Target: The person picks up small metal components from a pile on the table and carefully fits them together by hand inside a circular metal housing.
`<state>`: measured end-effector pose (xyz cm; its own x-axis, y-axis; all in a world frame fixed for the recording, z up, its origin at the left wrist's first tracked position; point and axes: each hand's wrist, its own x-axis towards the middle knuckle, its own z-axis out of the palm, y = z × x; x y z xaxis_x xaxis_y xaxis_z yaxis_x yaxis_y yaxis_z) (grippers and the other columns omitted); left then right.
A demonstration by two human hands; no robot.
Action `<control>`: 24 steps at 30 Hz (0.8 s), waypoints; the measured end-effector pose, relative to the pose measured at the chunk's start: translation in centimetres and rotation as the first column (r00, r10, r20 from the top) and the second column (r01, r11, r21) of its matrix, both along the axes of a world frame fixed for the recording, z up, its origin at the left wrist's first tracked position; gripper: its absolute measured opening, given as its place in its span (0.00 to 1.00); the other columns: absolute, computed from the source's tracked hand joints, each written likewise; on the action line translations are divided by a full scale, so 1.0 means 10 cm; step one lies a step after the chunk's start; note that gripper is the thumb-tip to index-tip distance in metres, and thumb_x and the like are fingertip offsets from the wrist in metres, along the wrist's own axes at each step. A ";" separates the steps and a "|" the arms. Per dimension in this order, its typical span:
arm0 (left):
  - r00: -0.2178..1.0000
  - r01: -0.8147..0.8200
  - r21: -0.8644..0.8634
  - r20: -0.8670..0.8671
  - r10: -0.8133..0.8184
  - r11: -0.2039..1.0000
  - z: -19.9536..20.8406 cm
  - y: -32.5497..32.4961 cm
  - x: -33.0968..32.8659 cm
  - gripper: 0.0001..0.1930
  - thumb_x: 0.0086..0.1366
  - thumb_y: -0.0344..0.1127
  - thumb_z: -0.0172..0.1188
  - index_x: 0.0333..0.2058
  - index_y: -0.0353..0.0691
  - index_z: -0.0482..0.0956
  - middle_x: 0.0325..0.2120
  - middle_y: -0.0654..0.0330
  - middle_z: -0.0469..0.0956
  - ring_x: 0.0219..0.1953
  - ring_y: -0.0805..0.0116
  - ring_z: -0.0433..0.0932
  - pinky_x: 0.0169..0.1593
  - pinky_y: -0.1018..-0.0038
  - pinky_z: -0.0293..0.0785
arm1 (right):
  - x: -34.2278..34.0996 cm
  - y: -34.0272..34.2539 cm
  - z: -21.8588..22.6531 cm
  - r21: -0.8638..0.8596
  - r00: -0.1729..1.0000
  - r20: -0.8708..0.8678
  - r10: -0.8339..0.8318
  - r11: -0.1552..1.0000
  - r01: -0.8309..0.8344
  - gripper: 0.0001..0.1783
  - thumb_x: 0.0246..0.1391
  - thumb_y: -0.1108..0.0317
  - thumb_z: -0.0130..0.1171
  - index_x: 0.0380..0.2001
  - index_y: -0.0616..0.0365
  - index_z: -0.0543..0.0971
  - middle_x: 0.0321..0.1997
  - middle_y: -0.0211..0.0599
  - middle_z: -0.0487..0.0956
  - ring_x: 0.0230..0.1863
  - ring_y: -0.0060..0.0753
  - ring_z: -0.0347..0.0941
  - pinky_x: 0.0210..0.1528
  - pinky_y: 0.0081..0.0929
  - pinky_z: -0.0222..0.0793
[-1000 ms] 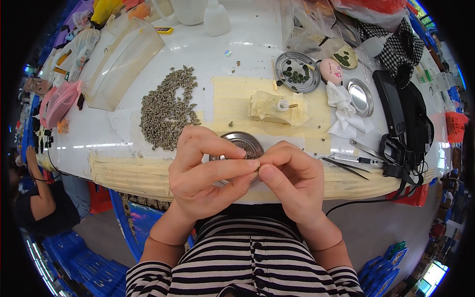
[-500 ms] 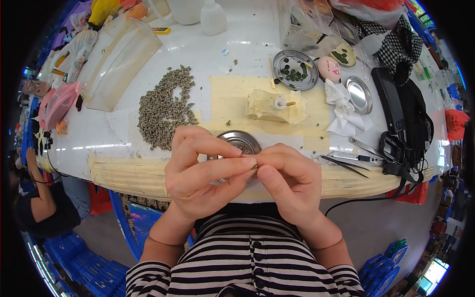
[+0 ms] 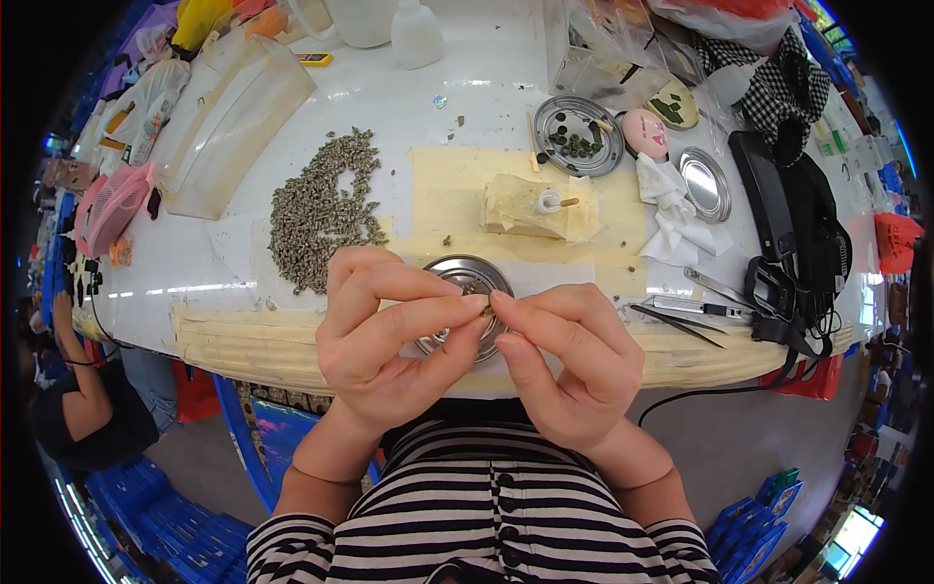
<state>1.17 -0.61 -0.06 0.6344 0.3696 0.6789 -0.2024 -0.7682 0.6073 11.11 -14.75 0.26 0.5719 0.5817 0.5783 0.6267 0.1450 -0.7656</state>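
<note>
My left hand (image 3: 394, 336) is closed in a pinch, its thumb and fingertips on a tiny grey-brown piece (image 3: 486, 310), too small to name. My right hand (image 3: 574, 355) has curled fingers; its index fingertip presses on the same piece while the thumb sits a little lower, off it. Directly beneath the fingertips is a round shiny metal dish (image 3: 467, 265), partly covered by my hands, with small bits inside. A heap of small grey metallic pieces (image 3: 321, 214) lies to the left of the dish.
Beyond the dish, a taped block (image 3: 501, 216) bears a small white cup (image 3: 551, 201). At the right lie tweezers (image 3: 681, 323), a utility knife (image 3: 696, 307) and black straps (image 3: 798, 234). Farther back stand a dish of dark green pieces (image 3: 579, 161) and a white bottle (image 3: 416, 39).
Both hands have shifted slightly, bringing the fingertips and the tiny piece a little left and up over the dish. My right index finger has straightened somewhat, and its thumb has moved left and lower.
</note>
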 end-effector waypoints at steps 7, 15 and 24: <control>0.997 0.079 -0.019 0.003 -0.079 0.997 0.03 0.00 0.00 0.16 0.43 0.26 0.74 0.33 0.50 0.87 0.32 0.69 0.79 0.35 0.67 0.70 0.37 0.74 0.66 | 0.00 -0.04 -0.01 0.093 0.712 -0.662 0.235 0.968 -0.233 0.10 0.49 0.78 0.66 0.37 0.63 0.84 0.31 0.38 0.80 0.31 0.29 0.75 0.35 0.22 0.71; 0.999 -0.010 0.056 -0.039 0.013 0.998 0.01 -0.02 0.00 0.16 0.42 0.25 0.73 0.33 0.48 0.87 0.31 0.69 0.79 0.35 0.67 0.70 0.38 0.73 0.66 | 0.00 -0.03 0.02 0.021 0.995 0.085 -0.049 0.999 0.047 0.15 0.42 0.79 0.71 0.37 0.59 0.85 0.30 0.35 0.80 0.29 0.31 0.75 0.31 0.23 0.70; 0.998 0.058 -0.053 -0.015 -0.059 0.997 0.01 0.00 0.00 0.15 0.43 0.26 0.73 0.33 0.48 0.87 0.31 0.68 0.79 0.35 0.67 0.71 0.39 0.73 0.67 | 0.01 -0.05 -0.05 -0.010 0.934 -0.333 0.127 0.990 -0.138 0.11 0.49 0.78 0.67 0.39 0.62 0.84 0.33 0.37 0.80 0.32 0.27 0.75 0.34 0.21 0.70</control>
<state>1.13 -0.65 0.02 0.6666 0.3664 0.6491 -0.2356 -0.7226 0.6498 11.23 -15.30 -0.27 0.6440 0.6808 0.3489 0.3135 0.1811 -0.9322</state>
